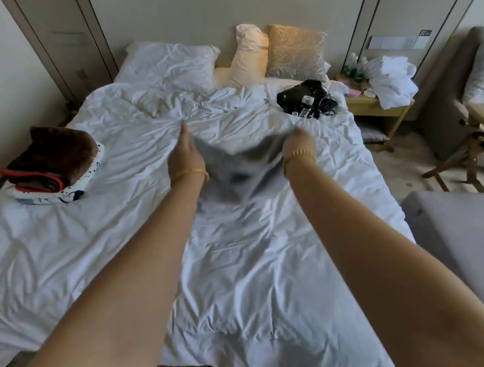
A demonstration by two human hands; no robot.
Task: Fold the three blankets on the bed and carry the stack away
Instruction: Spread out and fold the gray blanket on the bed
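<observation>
I have both hands, left (186, 155) and right (299, 145), gripping the grey blanket (234, 169) edge, held wide to spread it flat on the bed (241, 269).

Head camera looks forward and down the bed (241, 269) (wide-angle), pillows at far end.

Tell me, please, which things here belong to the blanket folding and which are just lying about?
Job: grey blanket between left hand and right hand; brown blanket on spotted white blanket.
Lying about: pillows, black cables and devices, white towels.
</observation>
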